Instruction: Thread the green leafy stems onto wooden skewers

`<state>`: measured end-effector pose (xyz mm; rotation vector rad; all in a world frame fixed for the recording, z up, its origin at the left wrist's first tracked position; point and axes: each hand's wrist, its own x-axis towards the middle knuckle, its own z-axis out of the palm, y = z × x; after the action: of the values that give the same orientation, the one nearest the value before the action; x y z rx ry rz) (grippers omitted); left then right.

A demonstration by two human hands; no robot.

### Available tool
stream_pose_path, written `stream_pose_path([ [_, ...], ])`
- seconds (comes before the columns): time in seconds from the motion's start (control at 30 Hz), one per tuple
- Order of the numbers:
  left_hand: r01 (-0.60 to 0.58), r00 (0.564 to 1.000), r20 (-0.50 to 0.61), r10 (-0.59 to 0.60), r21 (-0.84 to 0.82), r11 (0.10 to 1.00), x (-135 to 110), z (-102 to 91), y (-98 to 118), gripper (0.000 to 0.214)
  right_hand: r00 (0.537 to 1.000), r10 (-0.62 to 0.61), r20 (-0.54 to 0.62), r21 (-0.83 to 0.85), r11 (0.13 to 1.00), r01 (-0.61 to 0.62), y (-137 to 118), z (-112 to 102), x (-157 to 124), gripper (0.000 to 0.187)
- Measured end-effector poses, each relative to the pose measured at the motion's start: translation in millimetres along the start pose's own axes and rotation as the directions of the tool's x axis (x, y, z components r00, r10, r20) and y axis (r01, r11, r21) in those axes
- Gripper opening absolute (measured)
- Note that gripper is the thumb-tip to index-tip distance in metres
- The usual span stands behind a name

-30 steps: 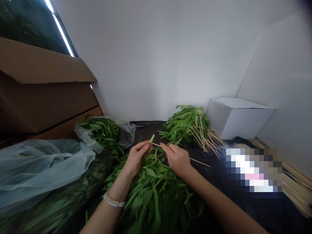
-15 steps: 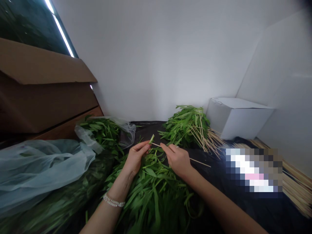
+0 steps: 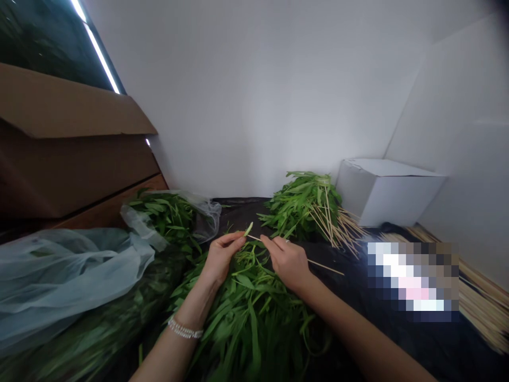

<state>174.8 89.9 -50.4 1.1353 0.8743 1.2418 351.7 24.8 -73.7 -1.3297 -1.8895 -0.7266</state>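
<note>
L hand: grip narrow, thumb + forefinger pinched on short green stem. Stem tip poking up just past fingertips, tilted R. Bead bracelet on L wrist.

R hand: grip closed on thin bamboo skewer. Long end trailing out to R of hand, low over worktop; front end aimed at stem, meeting it btwn the two hands. Pierced or only touching: cannot tell.

Both hands mid-worktop (black cover), right above loose heap of greens on near side.

Behind R hand, by wall: skewered greens in a pile, bare stick ends fanned to R.

Back R corner: white box, just beside that pile.

Far R edge: spare skewers lying flat, partly behind blurred patch.

L side: clear bag of greens, pale blue bag in front of it, cardboard box above + behind.
</note>
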Motion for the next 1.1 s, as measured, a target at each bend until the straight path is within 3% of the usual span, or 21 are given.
stream_pose_path([
  [0.3, 0.042, 0.997, 0.067, -0.041, -0.014, 0.999, 1, -0.3, 1, 0.029, 0.999, 0.002, -0.038, 0.059, 0.998, 0.001, -2, 1, -2, 0.026],
  [0.6, 0.061, 0.993, 0.101, -0.060, -0.004, 0.998, -1, -0.3, 2, 0.028, 1.000, 0.015, 0.001, 0.084, 0.996, -0.015, -5, 3, -3, 0.024],
  [0.8, 0.020, 0.967, 0.252, -0.045, 0.100, 0.995, -10, 7.9, -3, 0.022, 1.000, 0.002, 0.001, 0.146, 0.989, -0.002, -11, 3, -3, 0.025],
  [0.97, 0.021, 0.954, 0.294, -0.062, 0.140, 0.990, -11, 6.3, 0, 0.030, 1.000, 0.007, -0.001, 0.159, 0.987, -0.006, -9, 0, 1, 0.025],
  [1.03, 0.032, 0.958, 0.278, -0.072, 0.144, 0.989, -8, 2.8, 2, 0.038, 0.998, 0.057, -0.034, 0.160, 0.986, -0.051, -1, -3, 4, 0.025],
  [1.1, 0.019, 0.971, 0.234, -0.053, 0.148, 0.989, -4, -0.3, 3, 0.044, 0.976, 0.197, -0.096, 0.203, 0.964, -0.174, 9, -8, 8, 0.024],
])
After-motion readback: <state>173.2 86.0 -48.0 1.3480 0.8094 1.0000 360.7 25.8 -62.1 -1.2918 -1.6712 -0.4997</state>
